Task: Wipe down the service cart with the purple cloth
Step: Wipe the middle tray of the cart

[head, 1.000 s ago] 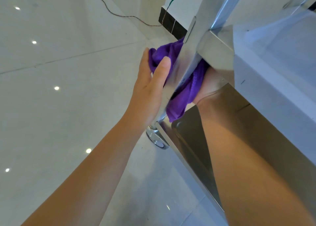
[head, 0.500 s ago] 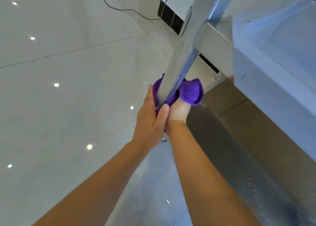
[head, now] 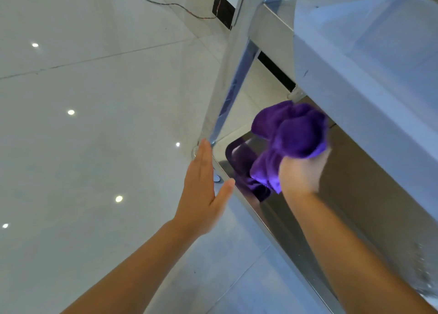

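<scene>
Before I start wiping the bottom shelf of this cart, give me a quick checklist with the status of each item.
1. Purple cloth gripped in right hand: ok.
2. Cloth over the lower shelf: ok, contact cannot tell.
3. Left hand flat and clear of the cloth: ok.
4. Left hand bracing the shelf corner by the cart leg: cannot tell.
5. Shelf dry: not ok, droplets at the near end.

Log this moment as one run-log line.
right hand grips purple cloth over lower shelf | left hand open beside cart post | shelf wipe pending
</scene>
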